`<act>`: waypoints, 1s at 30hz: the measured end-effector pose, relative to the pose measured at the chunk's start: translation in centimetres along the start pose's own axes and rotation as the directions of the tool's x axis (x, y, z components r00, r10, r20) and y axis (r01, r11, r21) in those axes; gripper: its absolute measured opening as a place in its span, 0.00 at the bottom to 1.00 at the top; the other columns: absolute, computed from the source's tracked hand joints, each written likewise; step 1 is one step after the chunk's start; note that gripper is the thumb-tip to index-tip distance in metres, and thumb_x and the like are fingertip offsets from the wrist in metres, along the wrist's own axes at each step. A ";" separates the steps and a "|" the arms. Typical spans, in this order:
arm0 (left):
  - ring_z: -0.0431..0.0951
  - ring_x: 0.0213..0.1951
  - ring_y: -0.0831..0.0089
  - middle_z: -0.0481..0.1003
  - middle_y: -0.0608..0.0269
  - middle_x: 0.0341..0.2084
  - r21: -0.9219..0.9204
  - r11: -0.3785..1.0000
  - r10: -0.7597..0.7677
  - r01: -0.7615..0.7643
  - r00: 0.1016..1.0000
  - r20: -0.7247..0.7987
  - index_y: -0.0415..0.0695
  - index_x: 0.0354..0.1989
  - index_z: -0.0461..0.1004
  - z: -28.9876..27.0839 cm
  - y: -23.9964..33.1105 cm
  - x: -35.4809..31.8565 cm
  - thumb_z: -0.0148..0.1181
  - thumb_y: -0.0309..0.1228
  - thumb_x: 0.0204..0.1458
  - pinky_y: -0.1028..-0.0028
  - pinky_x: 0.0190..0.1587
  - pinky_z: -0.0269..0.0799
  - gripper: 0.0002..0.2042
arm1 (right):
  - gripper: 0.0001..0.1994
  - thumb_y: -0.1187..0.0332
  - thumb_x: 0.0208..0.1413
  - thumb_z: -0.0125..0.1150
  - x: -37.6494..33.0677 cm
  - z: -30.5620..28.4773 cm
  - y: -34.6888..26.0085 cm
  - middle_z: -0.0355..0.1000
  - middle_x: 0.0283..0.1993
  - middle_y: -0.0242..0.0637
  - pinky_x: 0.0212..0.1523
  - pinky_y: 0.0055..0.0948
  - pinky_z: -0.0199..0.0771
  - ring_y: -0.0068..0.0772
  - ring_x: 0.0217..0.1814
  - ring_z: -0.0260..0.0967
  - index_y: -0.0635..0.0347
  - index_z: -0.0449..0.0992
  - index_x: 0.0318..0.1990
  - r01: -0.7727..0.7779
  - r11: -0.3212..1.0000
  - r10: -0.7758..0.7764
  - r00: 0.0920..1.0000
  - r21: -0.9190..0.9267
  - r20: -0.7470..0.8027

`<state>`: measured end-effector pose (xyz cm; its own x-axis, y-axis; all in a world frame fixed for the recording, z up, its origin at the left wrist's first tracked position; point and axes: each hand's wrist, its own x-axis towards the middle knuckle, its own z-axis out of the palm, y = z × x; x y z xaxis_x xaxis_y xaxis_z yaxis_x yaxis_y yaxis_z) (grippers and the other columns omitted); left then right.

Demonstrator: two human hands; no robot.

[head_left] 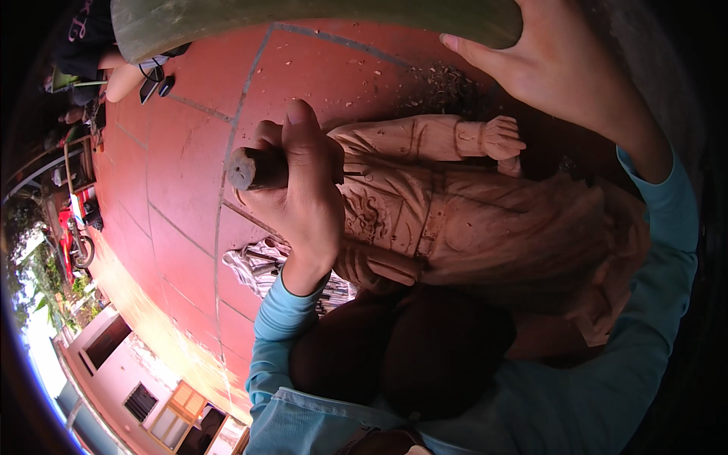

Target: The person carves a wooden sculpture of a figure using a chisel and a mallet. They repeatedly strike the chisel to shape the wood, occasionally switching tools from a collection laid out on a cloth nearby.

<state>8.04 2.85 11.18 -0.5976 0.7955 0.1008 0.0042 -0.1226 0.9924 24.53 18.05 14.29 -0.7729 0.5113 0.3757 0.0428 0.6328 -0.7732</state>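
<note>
My left hand (307,189) is closed around the round handle of a chisel (243,171). The handle's grey butt end faces up toward me, and a bit of thin shaft shows beyond my fist; its cutting tip is hidden. Under that hand lies a carved wooden statue (485,220) of a robed figure, with a sleeved arm and carved hand on its far side. At the upper right, my right hand (538,68) grips one end of a thick greenish club (318,19), raised across the top of the view. Its thumb lies along the underside; the other fingers are hidden.
Wood shavings (451,87) are scattered on the red tiled floor (182,189) beyond the statue. Several tools lie on a striped cloth (262,262) by my left forearm. A seated person's leg (123,82) and a phone (149,92) are at the upper left. A red motorcycle (73,243) stands farther off.
</note>
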 end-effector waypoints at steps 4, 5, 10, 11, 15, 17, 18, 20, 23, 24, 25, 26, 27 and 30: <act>0.55 0.10 0.84 0.58 0.70 0.09 0.032 0.992 -0.124 0.126 0.990 -0.066 0.46 0.18 0.59 1.0 -0.1 2.0 0.55 0.29 0.56 0.80 0.13 0.47 0.16 | 0.21 0.78 0.49 0.58 -0.1 -0.1 1.2 0.72 0.35 0.45 0.31 0.28 0.71 0.30 0.31 0.72 0.66 0.67 0.53 0.175 0.982 -0.178 0.983 -0.077 -0.034; 0.53 0.10 0.84 0.55 0.72 0.09 0.059 0.985 -0.157 0.163 0.983 -0.092 0.47 0.18 0.58 0.9 -0.3 2.6 0.54 0.29 0.55 0.79 0.13 0.45 0.15 | 0.21 0.78 0.49 0.58 0.1 -0.3 0.5 0.72 0.35 0.45 0.31 0.28 0.71 0.30 0.31 0.72 0.66 0.67 0.54 0.112 0.989 -0.113 0.994 -0.096 -0.002; 0.59 0.14 0.86 0.62 0.71 0.11 -0.029 0.997 -0.065 0.067 0.996 0.068 0.43 0.18 0.61 0.5 -0.3 0.8 0.56 0.26 0.56 0.82 0.17 0.53 0.15 | 0.21 0.77 0.50 0.58 0.3 -1.1 -3.7 0.72 0.36 0.45 0.32 0.27 0.71 0.27 0.33 0.72 0.65 0.67 0.54 -0.180 0.975 0.190 0.979 -0.132 0.068; 0.59 0.16 0.87 0.63 0.72 0.12 0.102 0.994 0.025 -0.033 0.996 0.084 0.43 0.17 0.62 0.5 -0.5 -0.3 0.57 0.24 0.56 0.83 0.19 0.53 0.15 | 0.21 0.77 0.50 0.58 0.3 -1.0 -3.8 0.72 0.36 0.45 0.32 0.27 0.71 0.27 0.33 0.72 0.65 0.67 0.54 -0.126 0.982 0.135 0.989 -0.140 0.055; 0.60 0.17 0.88 0.64 0.73 0.13 0.159 0.980 0.102 -0.119 0.989 0.111 0.43 0.17 0.62 0.7 -0.9 -0.8 0.57 0.25 0.56 0.84 0.21 0.54 0.16 | 0.22 0.78 0.50 0.57 0.5 -0.7 -4.2 0.72 0.35 0.45 0.31 0.27 0.71 0.27 0.31 0.72 0.65 0.67 0.54 -0.047 0.981 0.040 0.998 -0.189 -0.041; 0.59 0.15 0.87 0.64 0.71 0.11 0.171 0.983 0.050 -0.064 0.995 0.081 0.43 0.17 0.62 1.0 -0.8 0.0 0.57 0.26 0.56 0.83 0.18 0.53 0.16 | 0.22 0.79 0.49 0.57 1.1 2.0 -4.0 0.72 0.34 0.45 0.31 0.28 0.71 0.28 0.30 0.72 0.65 0.66 0.55 0.032 0.953 -0.141 0.927 -0.303 -0.347; 0.58 0.13 0.85 0.63 0.69 0.10 0.179 0.983 0.033 -0.043 0.998 0.058 0.44 0.17 0.61 1.4 -0.8 0.6 0.56 0.27 0.56 0.81 0.16 0.52 0.15 | 0.22 0.80 0.49 0.57 0.9 1.9 -3.9 0.73 0.34 0.46 0.31 0.29 0.71 0.30 0.29 0.73 0.65 0.66 0.55 0.060 0.941 -0.181 0.920 -0.333 -0.348; 0.56 0.11 0.85 0.61 0.69 0.09 0.198 0.980 0.025 -0.029 0.999 0.019 0.45 0.18 0.61 1.5 -0.9 1.7 0.55 0.27 0.55 0.80 0.14 0.49 0.14 | 0.23 0.81 0.48 0.56 0.4 -0.4 -3.5 0.73 0.35 0.48 0.31 0.31 0.71 0.33 0.29 0.73 0.65 0.67 0.55 0.118 0.937 -0.177 0.972 -0.328 -0.156; 0.55 0.11 0.85 0.59 0.71 0.08 0.163 0.986 -0.042 0.035 0.999 0.035 0.45 0.18 0.60 1.9 -0.9 2.0 0.56 0.28 0.56 0.80 0.14 0.48 0.15 | 0.25 0.82 0.45 0.55 0.7 -2.3 -2.1 0.74 0.38 0.50 0.33 0.33 0.72 0.40 0.29 0.74 0.63 0.67 0.54 0.104 0.763 0.038 0.978 -0.638 0.205; 0.54 0.11 0.85 0.59 0.71 0.09 0.164 0.986 -0.032 0.024 0.998 0.046 0.45 0.18 0.60 2.1 -1.1 2.1 0.56 0.28 0.56 0.80 0.14 0.48 0.15 | 0.25 0.82 0.44 0.55 1.0 -2.8 -1.5 0.74 0.38 0.49 0.33 0.33 0.72 0.41 0.30 0.74 0.63 0.67 0.54 0.096 0.819 -0.009 0.988 -0.566 0.155; 0.54 0.11 0.85 0.59 0.71 0.09 0.165 0.986 -0.023 0.013 0.998 0.058 0.45 0.19 0.60 2.2 -1.3 2.2 0.56 0.28 0.56 0.80 0.14 0.47 0.15 | 0.25 0.82 0.44 0.55 0.9 -3.2 -1.5 0.74 0.38 0.48 0.33 0.33 0.72 0.41 0.31 0.74 0.63 0.68 0.54 0.096 0.825 -0.032 0.992 -0.557 0.125; 0.54 0.11 0.86 0.59 0.72 0.09 0.178 0.984 -0.015 0.004 0.998 0.059 0.45 0.19 0.60 2.1 -1.5 2.1 0.56 0.28 0.56 0.80 0.14 0.47 0.15 | 0.25 0.82 0.43 0.55 1.0 -3.3 -1.2 0.75 0.38 0.47 0.33 0.34 0.71 0.42 0.32 0.74 0.62 0.68 0.54 0.105 0.838 -0.063 0.993 -0.536 0.096; 0.54 0.11 0.85 0.59 0.72 0.09 0.164 0.986 -0.026 0.015 0.997 0.070 0.45 0.20 0.60 1.9 -1.6 2.2 0.56 0.28 0.56 0.80 0.14 0.48 0.14 | 0.26 0.81 0.42 0.56 1.1 -3.4 -0.9 0.75 0.37 0.46 0.32 0.34 0.71 0.42 0.33 0.74 0.62 0.68 0.54 0.113 0.848 -0.093 0.994 -0.518 0.066; 0.58 0.12 0.84 0.61 0.71 0.09 0.171 0.985 -0.037 0.025 0.997 0.068 0.45 0.22 0.62 1.3 -1.3 2.2 0.57 0.28 0.56 0.80 0.15 0.51 0.13 | 0.29 0.84 0.38 0.54 1.0 -2.8 -2.4 0.74 0.35 0.48 0.33 0.35 0.71 0.43 0.33 0.73 0.62 0.67 0.55 0.052 0.816 0.086 0.974 -0.576 0.211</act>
<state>7.76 5.49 10.24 -0.5417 0.8377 0.0687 0.1267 0.0006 0.9919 25.39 18.65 17.94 -0.8825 0.4298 0.1911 0.3590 0.8779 -0.3170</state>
